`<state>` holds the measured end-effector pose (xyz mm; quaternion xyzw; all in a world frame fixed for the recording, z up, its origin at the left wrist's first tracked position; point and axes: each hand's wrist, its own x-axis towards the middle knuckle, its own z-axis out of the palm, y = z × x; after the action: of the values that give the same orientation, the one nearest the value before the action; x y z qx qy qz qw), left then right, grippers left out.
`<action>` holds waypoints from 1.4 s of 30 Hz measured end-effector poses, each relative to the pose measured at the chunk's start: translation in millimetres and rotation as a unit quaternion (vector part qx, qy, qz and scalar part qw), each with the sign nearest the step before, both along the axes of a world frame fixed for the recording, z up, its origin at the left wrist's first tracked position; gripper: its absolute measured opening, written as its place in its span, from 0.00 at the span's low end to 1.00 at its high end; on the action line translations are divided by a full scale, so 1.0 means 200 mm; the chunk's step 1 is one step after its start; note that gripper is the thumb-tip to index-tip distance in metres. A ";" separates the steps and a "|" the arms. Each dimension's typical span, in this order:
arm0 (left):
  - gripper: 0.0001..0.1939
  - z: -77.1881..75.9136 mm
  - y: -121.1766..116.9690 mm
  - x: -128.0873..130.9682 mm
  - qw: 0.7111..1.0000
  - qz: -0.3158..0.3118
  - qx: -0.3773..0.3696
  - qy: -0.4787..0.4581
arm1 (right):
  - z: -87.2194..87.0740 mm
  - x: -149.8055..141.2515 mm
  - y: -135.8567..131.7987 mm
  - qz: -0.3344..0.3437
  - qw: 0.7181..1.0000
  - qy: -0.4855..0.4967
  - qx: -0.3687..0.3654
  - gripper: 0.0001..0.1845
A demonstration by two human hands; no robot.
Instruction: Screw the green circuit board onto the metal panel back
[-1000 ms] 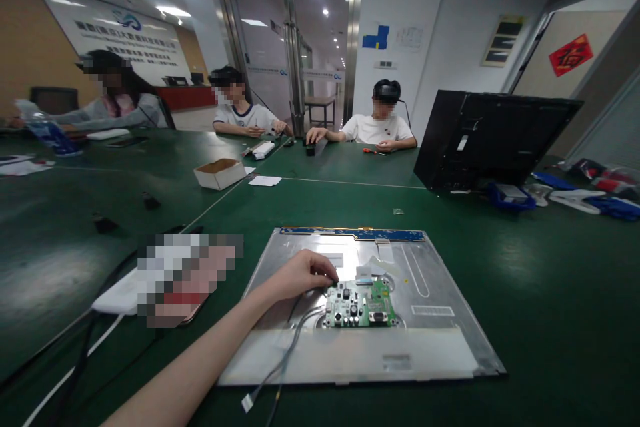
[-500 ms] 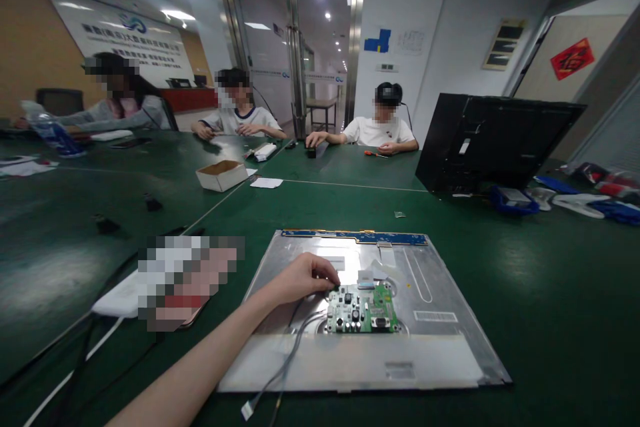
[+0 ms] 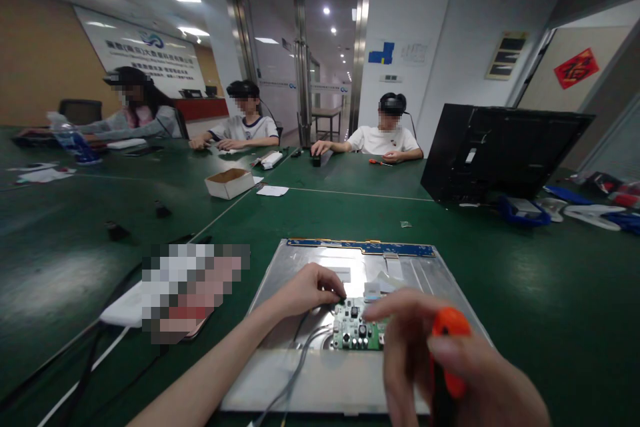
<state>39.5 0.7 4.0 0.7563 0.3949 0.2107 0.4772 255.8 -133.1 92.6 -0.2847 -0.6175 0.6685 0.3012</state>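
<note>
A silver metal display panel (image 3: pixel 300 380) lies back-up on the green table in front of me. A small green circuit board (image 3: pixel 353 333) sits on its middle, with grey cables running off toward me. My left hand (image 3: pixel 307 290) rests on the panel, fingers curled and pinched at the board's left corner. My right hand (image 3: pixel 450 367) is up close to the camera, over the board's right part, closed round a screwdriver with an orange-and-black handle (image 3: pixel 447 347). The screwdriver's tip is hidden.
A black monitor shell (image 3: pixel 500 153) stands at the right rear. A small cardboard box (image 3: pixel 230 183) and papers lie further back. A white pad and a blurred-out item (image 3: pixel 185 290) lie left of the panel. Three people sit at the far side.
My right hand has come into view from the lower right holding the screwdriver, covering the board's right side. The camera has tilted a little; my left hand stays at the board's corner.
</note>
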 end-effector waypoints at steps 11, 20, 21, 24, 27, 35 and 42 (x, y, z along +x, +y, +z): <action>0.09 -0.01 0.01 0.00 1.000 0.014 -0.014 -0.001 | -0.02 -0.02 0.60 -0.245 0.927 -0.134 0.250 0.22; 0.09 0.02 0.00 -0.01 1.000 0.000 -0.021 0.003 | -0.06 -0.08 0.66 -0.183 0.935 -0.132 0.273 0.22; 0.09 0.02 0.00 -0.01 1.000 -0.001 -0.024 0.001 | -0.06 -0.08 0.66 -0.179 0.935 -0.133 0.274 0.22; 0.09 0.02 0.00 -0.01 1.000 -0.003 -0.031 -0.002 | -0.07 -0.07 0.66 -0.169 0.937 -0.134 0.276 0.23; 0.08 0.02 0.00 -0.02 0.999 0.001 -0.038 0.002 | -0.07 -0.07 0.66 -0.165 0.937 -0.133 0.279 0.23; 0.06 0.03 -0.01 -0.03 0.999 -0.004 -0.024 0.022 | -0.09 -0.08 0.66 -0.152 0.939 -0.127 0.280 0.22; 0.04 0.04 -0.01 -0.02 0.998 0.002 0.055 0.044 | -0.11 -0.09 0.65 -0.146 0.939 -0.132 0.280 0.21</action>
<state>35.9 -1.1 11.9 0.7889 0.4049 0.1996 0.4169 238.6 -2.1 71.1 -0.3616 -0.7659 0.3733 0.3786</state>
